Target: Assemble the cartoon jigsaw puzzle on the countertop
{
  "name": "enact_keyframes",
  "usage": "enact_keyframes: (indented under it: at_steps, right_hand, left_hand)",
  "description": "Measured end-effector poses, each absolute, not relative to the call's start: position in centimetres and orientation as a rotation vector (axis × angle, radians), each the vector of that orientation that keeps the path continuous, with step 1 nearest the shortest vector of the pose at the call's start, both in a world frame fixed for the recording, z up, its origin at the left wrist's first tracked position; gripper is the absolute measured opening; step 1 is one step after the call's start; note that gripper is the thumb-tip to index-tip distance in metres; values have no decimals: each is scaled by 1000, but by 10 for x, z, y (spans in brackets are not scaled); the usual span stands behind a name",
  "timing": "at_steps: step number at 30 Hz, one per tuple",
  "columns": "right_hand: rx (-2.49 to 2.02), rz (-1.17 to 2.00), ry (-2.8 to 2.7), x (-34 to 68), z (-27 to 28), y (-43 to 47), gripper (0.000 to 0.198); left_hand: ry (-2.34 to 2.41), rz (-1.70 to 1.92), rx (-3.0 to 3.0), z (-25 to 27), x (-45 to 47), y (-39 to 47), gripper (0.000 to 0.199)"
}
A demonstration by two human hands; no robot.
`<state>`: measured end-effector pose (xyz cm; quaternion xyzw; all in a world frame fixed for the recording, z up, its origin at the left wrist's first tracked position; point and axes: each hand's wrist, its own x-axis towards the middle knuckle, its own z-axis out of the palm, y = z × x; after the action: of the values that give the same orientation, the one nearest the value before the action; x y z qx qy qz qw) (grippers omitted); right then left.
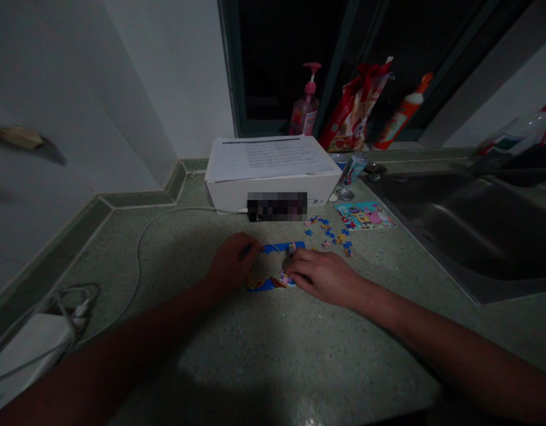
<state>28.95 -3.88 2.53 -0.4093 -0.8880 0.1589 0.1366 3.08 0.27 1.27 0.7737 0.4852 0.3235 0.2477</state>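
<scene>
A partly joined jigsaw puzzle [273,285] lies on the counter, its blue top strip and colourful bottom strip showing around a bare middle. At its left side, my left hand [233,260] rests with bent fingers closed on the upper left edge, hiding that side. My right hand [324,275] is at the right side, fingers drawn together and pinching at a small puzzle piece [284,277]; its fingertips partly cover the piece. Loose puzzle pieces [339,238] lie scattered beyond my right hand. Behind them is a colourful picture card [365,215] with cartoon figures.
A white box [273,168] with a printed sheet on top stands behind, a blurred-out dark device [277,207] against its front. A white cable [138,254] runs to the left. A can [353,170] and a metal sink [468,225] are at the right.
</scene>
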Motion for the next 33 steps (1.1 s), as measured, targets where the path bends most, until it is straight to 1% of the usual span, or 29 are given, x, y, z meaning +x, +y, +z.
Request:
enact_keyframes:
  at_steps: [6,20,29,33]
  right_hand:
    - [-1214,362,-2660,289,27,-40,27]
    - [-1193,323,-2712,288,31,-41,28]
    - [-1176,334,-2680,292,32,-42,29]
    - [-1221,277,-2664,298,34,-40,29]
  left_hand:
    - [1300,914,2119,7,30,5,22]
    - [1328,882,2126,11,31,3,21]
    - [1286,923,2129,8,30,4,20]
    - [1291,914,2125,8,30,4,21]
